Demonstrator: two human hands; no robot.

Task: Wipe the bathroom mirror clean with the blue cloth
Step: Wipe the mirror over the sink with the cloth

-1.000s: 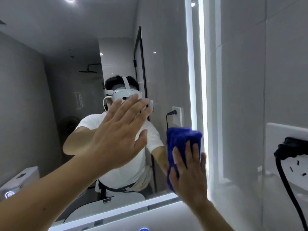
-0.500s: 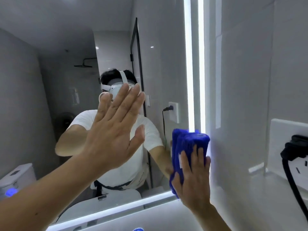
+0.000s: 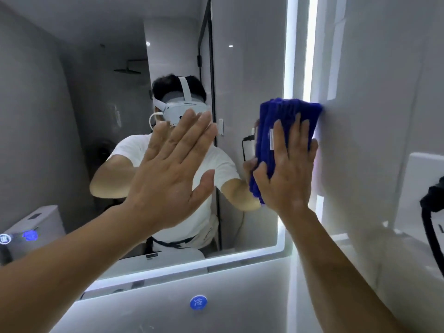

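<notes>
The bathroom mirror (image 3: 72,116) fills the left and middle of the head view, with a lit strip along its right and bottom edges. A folded blue cloth (image 3: 283,121) lies flat against the glass at the mirror's right edge. My right hand (image 3: 287,174) presses the cloth to the mirror with straight fingers spread over its lower half. My left hand (image 3: 168,174) is flat on the glass in the middle, fingers straight and together, holding nothing. The mirror reflects a person in a white shirt and headset behind my hands.
A white tiled wall (image 3: 374,92) stands right of the mirror. A white socket plate (image 3: 418,179) with a black plug and cable (image 3: 432,212) sits at the far right. Below the mirror is a white panel with a round blue sticker (image 3: 198,302).
My right hand has slid the blue cloth upward along the mirror's right edge. My left hand stays flat on the glass; the view has shifted slightly.
</notes>
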